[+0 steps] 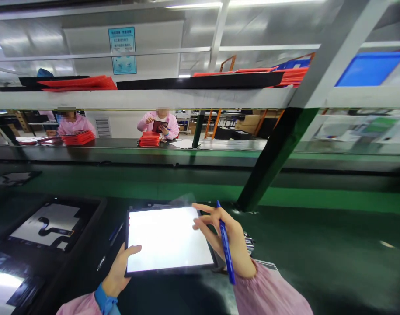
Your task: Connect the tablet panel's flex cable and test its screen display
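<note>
A display panel (168,240) with a bright white lit face and a dark frame is tilted up in front of me. My left hand (119,267) grips its left edge, thumb lying on the white face. A blue pen (226,249) is tucked in my right hand (227,232), pointing up and down across the fingers. The index finger and thumb of that hand are at the panel's upper right corner; whether they pinch anything there I cannot tell. A clear film (184,200) shows faintly behind the panel's top edge. A blue band wraps my left wrist.
On the left, a black tray (88,227) holds a panel (49,225) with a dark ribbon cable. A pen (116,234) lies beside it on the dark green bench (318,253). A slanted post (275,157) rises at right. Two people in pink sit across, near red stacks (149,139).
</note>
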Demonstrator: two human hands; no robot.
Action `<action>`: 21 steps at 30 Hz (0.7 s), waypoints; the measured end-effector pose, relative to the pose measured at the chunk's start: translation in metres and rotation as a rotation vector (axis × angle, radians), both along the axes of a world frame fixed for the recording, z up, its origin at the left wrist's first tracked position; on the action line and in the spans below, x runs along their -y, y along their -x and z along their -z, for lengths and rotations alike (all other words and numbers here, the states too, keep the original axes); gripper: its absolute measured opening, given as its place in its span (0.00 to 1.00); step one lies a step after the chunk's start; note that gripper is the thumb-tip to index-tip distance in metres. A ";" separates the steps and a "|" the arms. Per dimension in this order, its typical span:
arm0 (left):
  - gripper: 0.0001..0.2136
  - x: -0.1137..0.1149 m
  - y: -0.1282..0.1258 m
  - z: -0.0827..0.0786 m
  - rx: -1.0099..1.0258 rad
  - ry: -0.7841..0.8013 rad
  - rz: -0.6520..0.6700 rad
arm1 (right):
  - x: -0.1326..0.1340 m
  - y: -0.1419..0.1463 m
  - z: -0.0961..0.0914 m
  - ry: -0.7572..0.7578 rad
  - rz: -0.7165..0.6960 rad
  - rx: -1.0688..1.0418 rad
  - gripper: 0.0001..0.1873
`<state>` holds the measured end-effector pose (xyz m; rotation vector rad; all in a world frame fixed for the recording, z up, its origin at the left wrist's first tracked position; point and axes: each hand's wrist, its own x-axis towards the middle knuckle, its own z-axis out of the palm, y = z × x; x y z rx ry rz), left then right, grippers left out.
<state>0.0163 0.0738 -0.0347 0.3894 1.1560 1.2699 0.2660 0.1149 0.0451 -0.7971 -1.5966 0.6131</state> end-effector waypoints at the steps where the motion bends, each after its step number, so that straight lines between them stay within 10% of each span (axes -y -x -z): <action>1: 0.34 0.000 0.000 -0.001 -0.005 0.016 0.002 | -0.009 0.000 -0.003 0.071 -0.070 -0.010 0.19; 7: 0.34 -0.002 0.005 -0.001 0.084 -0.007 0.047 | -0.019 -0.022 0.012 0.238 -0.238 0.079 0.19; 21: 0.32 -0.002 -0.004 -0.004 0.330 -0.073 0.159 | -0.012 -0.012 0.085 0.317 0.168 -0.263 0.28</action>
